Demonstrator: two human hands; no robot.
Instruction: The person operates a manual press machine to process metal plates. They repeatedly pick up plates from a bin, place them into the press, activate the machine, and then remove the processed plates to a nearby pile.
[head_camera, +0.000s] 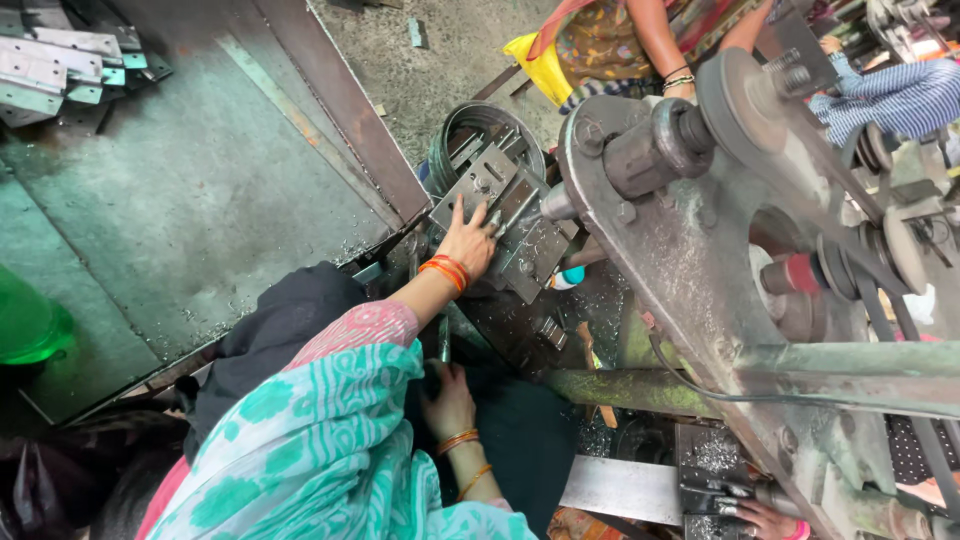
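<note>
Two hands at a metal press

A green plastic object (28, 325) sits far left beside the steel table (200, 180). The lower hand, the right hand (448, 402), grips a thin metal rod (443, 340), fingers curled round it. The left hand (468, 240) lies fingers spread flat on the metal block (500, 205), below the press frame (690, 240).

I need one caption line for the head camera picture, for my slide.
Left hand rests on a metal block under the press; right hand grips a lever below.
</note>
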